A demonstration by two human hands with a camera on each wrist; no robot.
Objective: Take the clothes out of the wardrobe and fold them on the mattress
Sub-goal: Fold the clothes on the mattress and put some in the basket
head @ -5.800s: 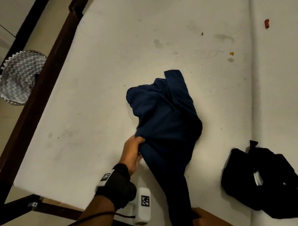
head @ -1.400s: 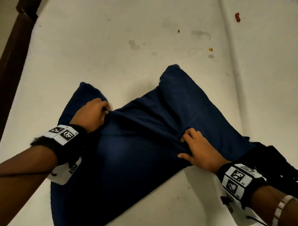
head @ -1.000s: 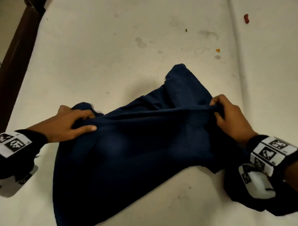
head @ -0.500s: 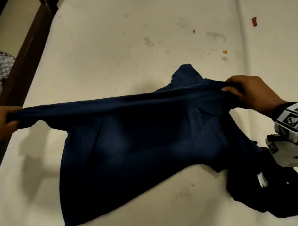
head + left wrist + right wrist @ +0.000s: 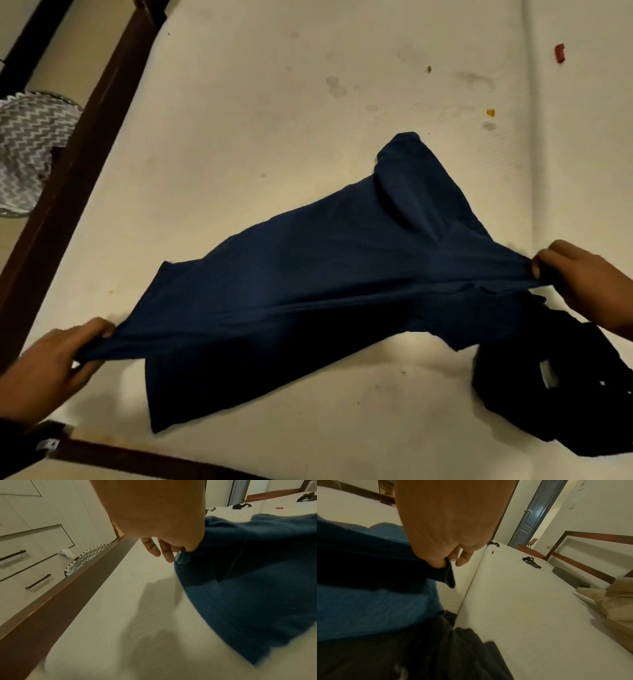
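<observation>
The left hand (image 5: 51, 370) pinches one end of the navy shirt (image 5: 325, 284) between thumb and fingers; the right hand (image 5: 589, 284) pinches the opposite end. The shirt stretches taut between the two hands, its upper fold raised, its lower part and far sleeve lying on the mattress (image 5: 239, 120). A black garment (image 5: 555, 397) sits crumpled on the mattress just below the right hand, touching the shirt. Beyond the left hand runs the bed frame (image 5: 68, 192), with a zigzag basket (image 5: 27, 147) behind it.
</observation>
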